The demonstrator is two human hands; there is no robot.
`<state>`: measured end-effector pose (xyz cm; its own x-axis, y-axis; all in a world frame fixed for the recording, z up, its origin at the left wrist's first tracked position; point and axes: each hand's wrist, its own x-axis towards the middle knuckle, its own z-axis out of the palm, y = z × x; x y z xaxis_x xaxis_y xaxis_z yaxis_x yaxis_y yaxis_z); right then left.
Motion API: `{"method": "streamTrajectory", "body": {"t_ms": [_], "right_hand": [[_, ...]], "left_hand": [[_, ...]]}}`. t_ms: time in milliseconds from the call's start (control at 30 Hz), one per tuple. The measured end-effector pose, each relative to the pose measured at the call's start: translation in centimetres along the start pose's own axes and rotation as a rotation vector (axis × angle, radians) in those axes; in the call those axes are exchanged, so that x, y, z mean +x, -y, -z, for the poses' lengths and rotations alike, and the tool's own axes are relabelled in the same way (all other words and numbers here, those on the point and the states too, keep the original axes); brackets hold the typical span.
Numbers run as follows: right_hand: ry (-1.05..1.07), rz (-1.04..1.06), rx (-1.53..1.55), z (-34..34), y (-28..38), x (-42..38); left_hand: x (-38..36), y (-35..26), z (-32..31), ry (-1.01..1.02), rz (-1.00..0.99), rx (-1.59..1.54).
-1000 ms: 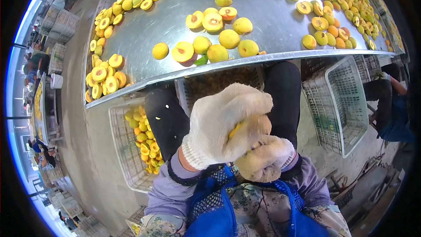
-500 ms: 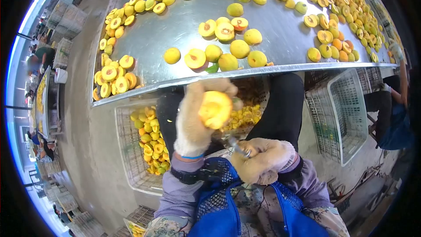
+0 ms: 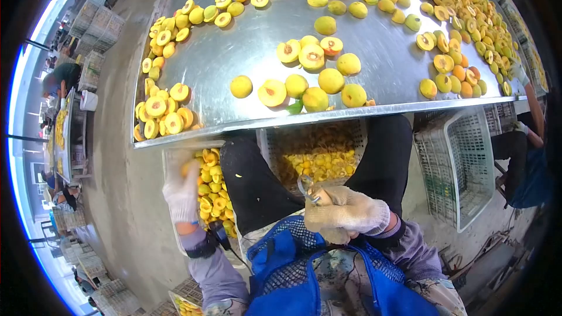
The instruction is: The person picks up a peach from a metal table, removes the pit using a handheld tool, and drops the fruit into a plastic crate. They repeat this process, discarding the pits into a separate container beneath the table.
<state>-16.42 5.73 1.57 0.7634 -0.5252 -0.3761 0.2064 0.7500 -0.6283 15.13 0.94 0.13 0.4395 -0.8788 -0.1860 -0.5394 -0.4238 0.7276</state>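
Note:
My left hand (image 3: 181, 193), in a pale knit glove, is over the near-left crate (image 3: 170, 222) of yellow peach halves (image 3: 215, 190). Its fingers are smeared by motion, and an orange patch shows at their tips; I cannot tell whether they still grip a peach half. In front of my lap, my right hand (image 3: 345, 213), also gloved, is closed around a small pitting tool (image 3: 305, 186) with a curved metal loop at its end. The tool's handle is mostly hidden in the glove. Between my knees sits another crate (image 3: 266, 149) with yellow fruit pieces in it.
A metal table (image 3: 216, 102) spans the front, bearing whole peaches (image 3: 331, 81), cut halves (image 3: 272, 92) and a big heap (image 3: 468, 20) at the right. An upright plastic crate (image 3: 453, 169) stands to my right, beside a seated person (image 3: 530, 169). More workers and stacked crates (image 3: 99, 26) line the left.
My left hand has swung left and down from before the table edge, where it held a peach half, to the side crate. My right hand stays near my lap with the tool.

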Motion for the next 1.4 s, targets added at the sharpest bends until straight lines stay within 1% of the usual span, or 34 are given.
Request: {"method": "streamTrajectory", "body": {"t_ms": [33,100,133,200,233,267,333,367,433,467,500,567,600,667,733,767,833,900,967,1033,1067,1133,1167,1233,1267,1300,1333,1367,1400], "right_hand": [[-0.016,0.011,-0.033,0.2,0.0,0.2],[-0.029,-0.002,-0.071,0.1,0.5,0.7],[-0.048,-0.027,-0.098,-0.2,0.5,0.8],[-0.084,-0.015,-0.092,-0.6,0.6,0.9],[-0.118,0.002,-0.084,-0.8,0.5,0.9],[-0.121,0.004,-0.086,-0.7,0.5,0.9],[-0.192,0.09,-0.126,-0.4,0.4,0.9],[-0.199,0.093,-0.124,-0.3,0.3,0.9],[-0.284,0.173,-0.125,-0.2,0.1,0.7],[-0.291,0.175,-0.121,-0.2,0.2,0.5],[-0.308,0.176,-0.116,-0.2,0.4,0.4],[-0.326,0.177,-0.104,0.1,0.5,0.6],[-0.341,0.21,-0.115,0.3,0.4,0.8],[-0.354,0.233,-0.124,0.2,0.4,1.0],[-0.47,0.187,-0.178,-0.1,0.9,1.2],[-0.47,0.189,-0.176,-0.2,0.9,1.4],[-0.594,0.208,-0.323,-0.2,0.8,1.5],[-0.615,0.236,-0.359,-0.3,0.8,1.4],[-0.634,0.266,-0.398,-0.3,0.5,1.3],[-0.691,0.439,-0.635,-0.3,0.3,1.4],[-0.691,0.44,-0.636,-0.6,0.7,1.1],[-0.635,0.112,-0.518,-1.6,2.2,0.0],[-0.636,0.113,-0.518,-1.6,1.8,-0.1],[-0.528,0.213,-0.442,-1.3,0.8,-0.2],[-0.529,0.213,-0.442,-1.3,0.8,-0.3],[-0.437,0.218,-0.333,-1.4,1.0,-0.5],[-0.343,0.223,-0.225,-1.5,1.3,-0.7],[-0.344,0.225,-0.227,-1.6,1.5,-0.9],[-0.264,0.193,-0.136,-1.7,1.6,-1.2]], "left_hand": [[0.5,0.7,-0.6,-0.006,0.002,0.001],[2.5,1.7,-2.4,-0.04,-0.594,0.328],[3.4,1.1,-3.8,-0.007,-0.852,0.282],[4.6,-1.2,-8.0,0.093,-0.802,0.182],[5.4,-2.4,-10.5,0.144,-0.566,0.097],[6.5,-4.0,-12.9,0.081,-0.538,0.213],[9.3,-6.1,-16.4,0.241,-0.388,0.457],[10.6,-6.0,-17.6,0.247,-0.393,0.455],[11.9,-6.1,-18.8,0.555,-0.477,0.424],[12.0,-5.5,-19.0,0.597,-0.392,0.336],[10.7,-6.2,-18.2,0.602,-0.395,0.338],[6.7,-8.1,-15.8,0.759,0.025,-0.412],[5.2,-8.2,-15.1,0.763,0.032,-0.406],[2.2,-8.4,-14.0,0.844,0.002,-0.759],[-0.5,-8.8,-13.8,0.851,-0.002,-0.944],[-1.3,-8.6,-13.8,0.842,0.011,-1.039],[-2.4,-8.6,-13.6,0.881,0.0,-1.075],[-3.8,-9.4,-13.1,0.873,0.023,-1.138],[-4.9,-10.0,-12.9,0.84,-0.009,-1.087],[-5.5,-10.1,-13.0,0.728,-0.177,-0.971],[-5.8,-10.0,-12.9,0.727,-0.178,-0.971],[-6.5,-10.0,-12.8,0.622,-0.327,-0.832],[-6.8,-10.2,-12.6,0.623,-0.328,-0.831],[-7.4,-10.7,-12.3,0.512,-0.51,-0.776],[-7.9,-11.2,-12.2,0.472,-0.532,-0.791],[-7.9,-11.3,-12.0,0.474,-0.533,-0.792],[-7.9,-11.5,-11.8,0.455,-0.59,-0.732],[-7.7,-11.7,-11.5,0.435,-0.646,-0.672],[-7.7,-12.2,-11.0,0.435,-0.648,-0.673]]}}
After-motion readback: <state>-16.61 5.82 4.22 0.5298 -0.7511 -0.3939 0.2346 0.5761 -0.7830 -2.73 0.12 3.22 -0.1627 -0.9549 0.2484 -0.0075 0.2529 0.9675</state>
